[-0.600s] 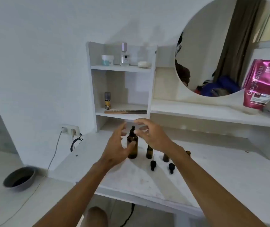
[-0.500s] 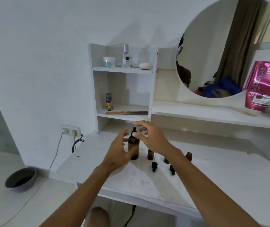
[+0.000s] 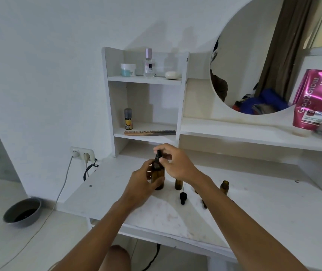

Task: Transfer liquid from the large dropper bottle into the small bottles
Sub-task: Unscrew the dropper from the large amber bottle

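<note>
A large amber dropper bottle point(image 3: 158, 174) stands upright on the white dressing table point(image 3: 273, 210). My left hand point(image 3: 139, 181) wraps around its body from the left. My right hand point(image 3: 173, 163) pinches the black dropper cap point(image 3: 158, 154) on top of it. Just right of it stands a small amber bottle point(image 3: 179, 183), partly behind my right wrist. Another small open amber bottle point(image 3: 224, 186) stands further right. A loose black dropper cap point(image 3: 183, 198) lies in front of them, and a second one point(image 3: 204, 204) peeks out beside my right forearm.
A white shelf unit point(image 3: 144, 80) behind the bottles holds a jar, a perfume bottle, soap, a small can and a comb point(image 3: 149, 132). A round mirror point(image 3: 269, 55) and a pink pouch point(image 3: 317, 98) stand at the right. A wall socket with cables point(image 3: 82, 153) and a grey bowl point(image 3: 22, 212) sit left.
Both hands closed in on the large bottle: the left hand now grips its body and the right hand has taken hold of its dropper cap.
</note>
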